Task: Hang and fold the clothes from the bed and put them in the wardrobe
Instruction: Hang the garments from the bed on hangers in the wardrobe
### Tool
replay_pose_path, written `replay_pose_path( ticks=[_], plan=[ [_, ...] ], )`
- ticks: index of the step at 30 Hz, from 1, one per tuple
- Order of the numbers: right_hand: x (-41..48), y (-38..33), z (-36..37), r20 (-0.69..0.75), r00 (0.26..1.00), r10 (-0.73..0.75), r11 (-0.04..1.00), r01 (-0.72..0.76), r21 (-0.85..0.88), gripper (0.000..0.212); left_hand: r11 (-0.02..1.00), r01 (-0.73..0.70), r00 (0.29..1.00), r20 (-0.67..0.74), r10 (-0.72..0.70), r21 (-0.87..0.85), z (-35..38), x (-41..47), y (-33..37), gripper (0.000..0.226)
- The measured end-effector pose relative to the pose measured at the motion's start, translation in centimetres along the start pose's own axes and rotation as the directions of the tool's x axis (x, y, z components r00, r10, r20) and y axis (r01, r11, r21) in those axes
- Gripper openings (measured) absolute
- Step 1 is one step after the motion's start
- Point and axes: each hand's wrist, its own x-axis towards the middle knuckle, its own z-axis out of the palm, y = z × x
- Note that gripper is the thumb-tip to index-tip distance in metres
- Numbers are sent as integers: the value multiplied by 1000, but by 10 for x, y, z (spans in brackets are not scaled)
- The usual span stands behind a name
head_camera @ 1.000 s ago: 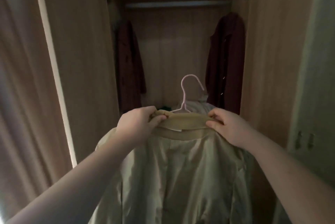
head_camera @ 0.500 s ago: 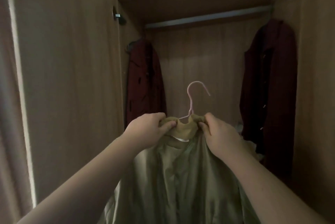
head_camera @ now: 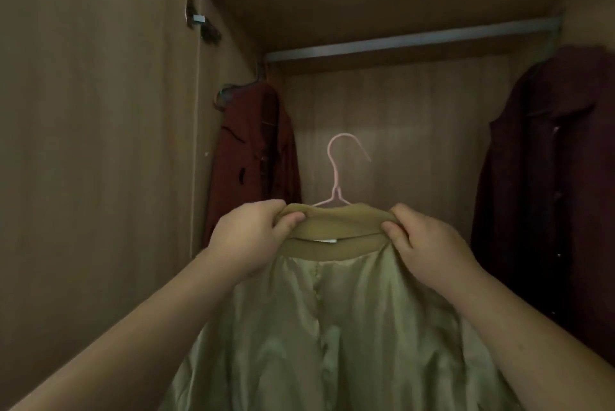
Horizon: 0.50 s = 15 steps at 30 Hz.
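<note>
head: wardrobe (head_camera: 432, 104) holds left coat (head_camera: 256, 158), right coat (head_camera: 545, 177), seemingly maroon.

1. The left hand (head_camera: 248, 237) is bare, with short rounded fingers.
2. The left forearm (head_camera: 133, 327), lower left of the frame, is uncovered.
3. The right hand (head_camera: 429, 251) and right forearm (head_camera: 532, 344), lower right, are likewise bare.

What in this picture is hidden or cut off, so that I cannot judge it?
Head view:
- Arms of the hanger: under the collar of the coat.
- Hem of the coat: cut off by the bottom edge.
- Fingers of left hand and right hand: partly behind the collar.
- The dark coat: cut by the right edge; its own hanger lost in shadow.
- Floor of the wardrobe: behind coat and arms.
</note>
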Motion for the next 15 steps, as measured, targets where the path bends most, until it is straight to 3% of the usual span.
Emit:
replay_pose_path(
  ticks=[3,7,15],
  plan=[
    [40,7,22,-90,996,1,997,-8,-74,25,997,-23,993,-110,31,70,16,40,-17,51],
    [92,14,53,-209,978,2,987,-36,-159,25,990,-25,989,-141,45,137,40,87,-45,50],
    [200,28,129,-319,947,40,996,-62,-57,23,938,-114,963,-196,185,326,58,173,-87,24]
  ],
)
